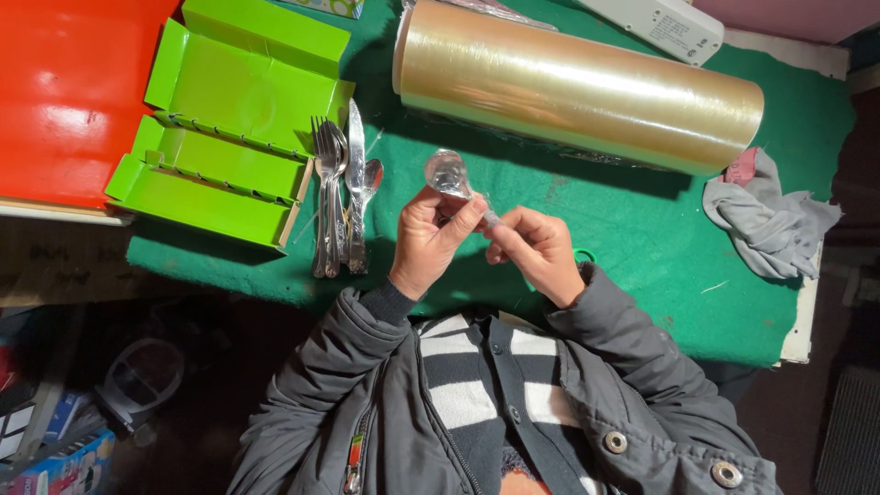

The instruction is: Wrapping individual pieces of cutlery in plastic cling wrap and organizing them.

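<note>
Between both hands — glossy film-wrapped spoon, rounded bowl up.

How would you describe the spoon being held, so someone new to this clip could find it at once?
Start at the big roll of clear film lying across the green table. Just below its left end, the left hand and right hand hold a spoon above the table. Unlike the bare cutlery lying beside the green box, it is raised and wrapped in clear film.
</note>
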